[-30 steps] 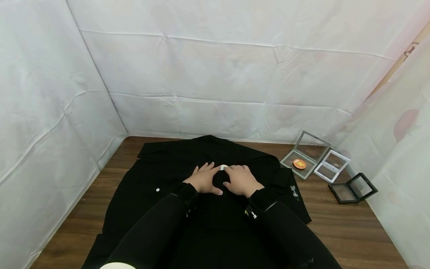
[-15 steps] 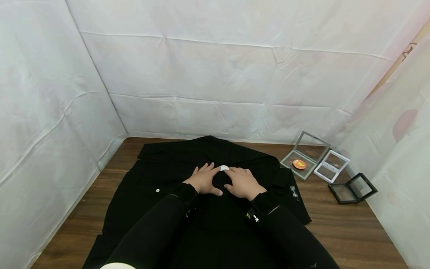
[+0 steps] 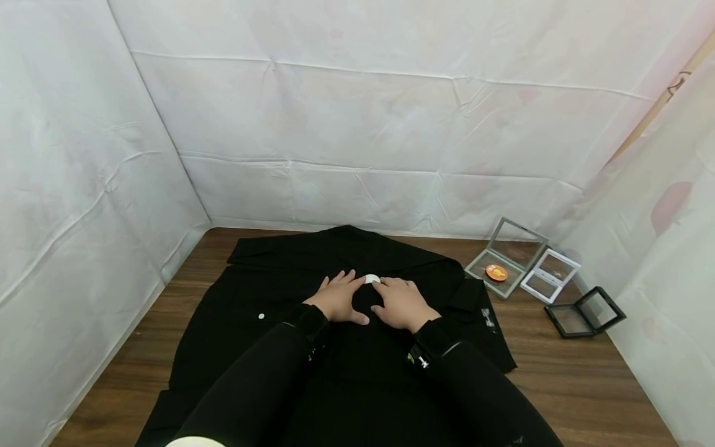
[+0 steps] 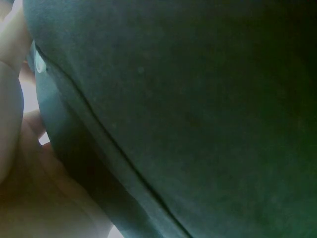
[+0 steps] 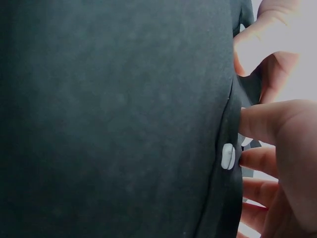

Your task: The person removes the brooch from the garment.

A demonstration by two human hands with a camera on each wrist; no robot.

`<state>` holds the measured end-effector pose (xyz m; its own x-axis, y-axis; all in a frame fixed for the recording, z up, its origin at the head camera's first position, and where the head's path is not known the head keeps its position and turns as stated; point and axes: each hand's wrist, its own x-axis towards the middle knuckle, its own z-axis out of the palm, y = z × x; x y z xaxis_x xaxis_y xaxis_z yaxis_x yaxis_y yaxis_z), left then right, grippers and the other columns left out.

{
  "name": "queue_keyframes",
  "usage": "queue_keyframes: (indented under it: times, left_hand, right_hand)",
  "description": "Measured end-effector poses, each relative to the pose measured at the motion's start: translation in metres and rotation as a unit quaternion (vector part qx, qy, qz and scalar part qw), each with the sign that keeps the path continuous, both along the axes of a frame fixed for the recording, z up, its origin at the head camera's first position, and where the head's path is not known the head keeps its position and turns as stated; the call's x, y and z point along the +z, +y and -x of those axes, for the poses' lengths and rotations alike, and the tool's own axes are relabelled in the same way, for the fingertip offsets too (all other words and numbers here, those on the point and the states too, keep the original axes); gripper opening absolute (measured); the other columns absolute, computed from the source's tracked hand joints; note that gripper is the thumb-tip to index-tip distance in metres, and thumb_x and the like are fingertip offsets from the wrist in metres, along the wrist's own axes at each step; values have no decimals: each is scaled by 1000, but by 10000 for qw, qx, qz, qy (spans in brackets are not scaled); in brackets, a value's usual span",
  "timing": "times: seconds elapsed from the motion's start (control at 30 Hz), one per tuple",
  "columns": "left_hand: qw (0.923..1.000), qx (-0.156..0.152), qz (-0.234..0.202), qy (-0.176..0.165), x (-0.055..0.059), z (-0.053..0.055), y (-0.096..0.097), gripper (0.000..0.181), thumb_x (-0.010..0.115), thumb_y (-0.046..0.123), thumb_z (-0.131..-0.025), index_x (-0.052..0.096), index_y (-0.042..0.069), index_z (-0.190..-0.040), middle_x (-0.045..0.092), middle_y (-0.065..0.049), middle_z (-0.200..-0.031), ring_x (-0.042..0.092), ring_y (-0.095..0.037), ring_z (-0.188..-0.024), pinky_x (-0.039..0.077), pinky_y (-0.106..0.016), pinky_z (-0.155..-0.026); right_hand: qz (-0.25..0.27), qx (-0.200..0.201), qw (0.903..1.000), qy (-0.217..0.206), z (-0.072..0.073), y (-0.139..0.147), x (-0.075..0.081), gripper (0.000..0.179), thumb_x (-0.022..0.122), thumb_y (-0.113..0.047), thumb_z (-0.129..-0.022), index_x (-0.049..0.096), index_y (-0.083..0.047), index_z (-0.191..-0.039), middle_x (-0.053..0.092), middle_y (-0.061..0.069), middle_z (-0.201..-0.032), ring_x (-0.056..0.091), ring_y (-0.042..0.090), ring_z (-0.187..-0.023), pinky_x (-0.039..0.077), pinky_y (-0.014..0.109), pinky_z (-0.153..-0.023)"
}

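A black garment (image 3: 346, 385), apparently a shirt, lies spread out flat. My left hand (image 3: 337, 300) rests on its upper middle in the head view, fingers spread and thumb pointing toward the right hand. Facing it, my right hand (image 3: 403, 304) lies on the same cloth with fingers extended. Between the fingertips shows a small white patch (image 3: 372, 279), partly covered. In the right wrist view the fingers (image 5: 260, 191) touch the cloth beside a white button (image 5: 228, 156). A stitched seam runs along the dark cloth (image 4: 173, 109) in the left wrist view, with the palm at its left.
The garment covers much of a brown wooden table (image 3: 592, 385). At the right stand an open grey-framed case (image 3: 505, 282) with an orange disc (image 3: 496, 272) in it, a white case (image 3: 550, 276) and a black case (image 3: 581, 316). White sheeting (image 3: 357, 112) walls the table in.
My right hand has shifted slightly, and a little more of the white patch shows. The left hand and the garment stay in place.
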<state>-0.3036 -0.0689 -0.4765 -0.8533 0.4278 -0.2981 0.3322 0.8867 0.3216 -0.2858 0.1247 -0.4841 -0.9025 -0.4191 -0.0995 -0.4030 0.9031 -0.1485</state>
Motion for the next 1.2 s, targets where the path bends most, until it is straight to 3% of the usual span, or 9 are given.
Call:
queue_keyframes:
  times: [0.63, 1.2]
  left_hand:
    - [10000, -13, 12, -58, -2, 3, 0, 102, 79, 59, -85, 27, 23, -165, 16, -8, -171, 11, -33, -157, 10, -62, -122]
    - [10000, 19, 73, -45, -3, 4, 1, 102, 79, 58, -86, 27, 23, -165, 15, -7, -171, 10, -32, -157, 9, -61, -123]
  right_hand:
    - [-78, -105, 9997, -192, 0, -6, 1, 61, 61, -46, -103, 49, -17, -155, 41, 13, -160, 36, 35, -147, 27, 58, -118]
    - [-468, -120, 9986, -200, 0, -11, -1, 65, 54, -54, -105, 44, -18, -158, 36, 14, -163, 33, 35, -149, 25, 56, -119]
